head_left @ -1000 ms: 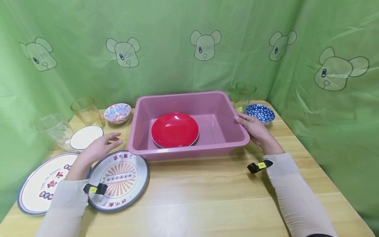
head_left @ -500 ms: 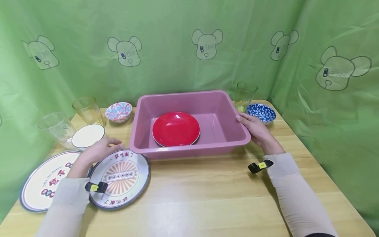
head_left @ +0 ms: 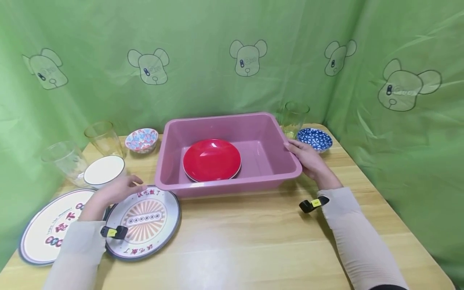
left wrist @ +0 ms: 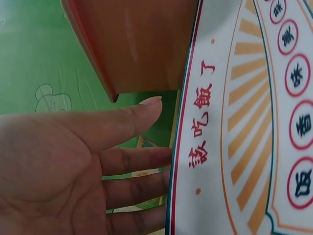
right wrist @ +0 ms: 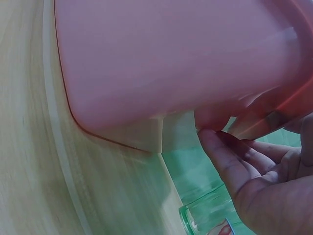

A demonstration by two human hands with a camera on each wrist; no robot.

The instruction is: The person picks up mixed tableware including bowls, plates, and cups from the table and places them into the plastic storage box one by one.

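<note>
A pink basin (head_left: pixel 232 187) stands at the middle of the table, with a red plate (head_left: pixel 212 160) lying inside it. My right hand (head_left: pixel 311 162) holds the basin's right rim, thumb over the top; the right wrist view shows the fingers (right wrist: pixel 220 152) beneath the rim. At the far edge of a white plate with a sunburst print (head_left: pixel 144 219) is my left hand (head_left: pixel 117 191). Its fingers (left wrist: pixel 132 191) are nearly straight and the thumb is held apart. In the left wrist view the plate's rim hides some fingertips, so contact is unclear.
Another white plate (head_left: pixel 43 231) lies at the left. Behind it stand a white bowl (head_left: pixel 104 170), a clear glass (head_left: pixel 67 161), a yellow glass (head_left: pixel 105 139) and a floral bowl (head_left: pixel 141 141). Behind the right hand are a green glass (head_left: pixel 294 119) and a blue patterned bowl (head_left: pixel 314 139).
My left hand has dropped from beside the basin to the far edge of the sunburst plate. The right hand keeps its hold on the basin. The head view has shifted slightly.
</note>
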